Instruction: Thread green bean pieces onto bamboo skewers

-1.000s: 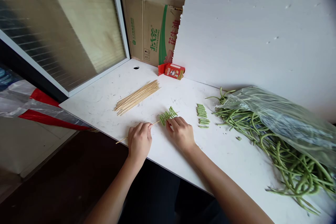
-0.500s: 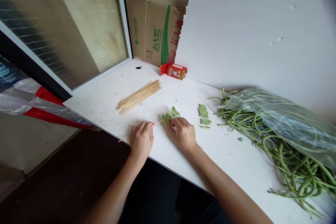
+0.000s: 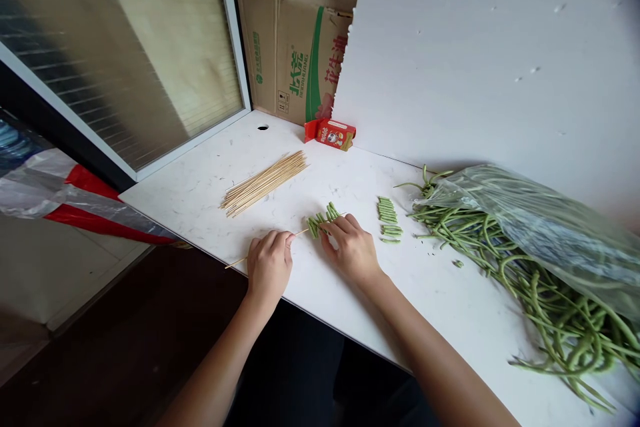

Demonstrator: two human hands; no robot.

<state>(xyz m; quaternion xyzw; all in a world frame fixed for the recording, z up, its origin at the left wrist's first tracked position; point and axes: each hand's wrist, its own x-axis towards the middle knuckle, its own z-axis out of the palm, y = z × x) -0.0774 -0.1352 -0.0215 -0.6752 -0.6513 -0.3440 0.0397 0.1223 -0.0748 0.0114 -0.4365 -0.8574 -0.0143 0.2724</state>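
My left hand [image 3: 271, 263] is closed round a thin bamboo skewer [image 3: 301, 232] near the table's front edge, and the skewer's rear end sticks out behind it. Several short green bean pieces [image 3: 314, 223] sit side by side on the skewer. My right hand [image 3: 351, 247] reaches them with thumb and forefinger pinched on the bean pieces; its fingertips partly cover the skewer's far end. To the right of that hand, more cut bean pieces [image 3: 387, 209] lie in a neat row on the white table [image 3: 345, 310].
A bundle of bamboo skewers [image 3: 265, 183] lies behind my left hand. At right, long green beans [image 3: 530, 287] spill from a clear plastic bag [image 3: 545, 220]. A small red box [image 3: 336, 134] and a cardboard carton [image 3: 285, 57] stand at the back, beside a framed glass panel [image 3: 175, 40].
My right hand has shifted slightly to the right and up along the bean pieces, with its fingers rearranged. My left hand keeps its hold on the skewer.
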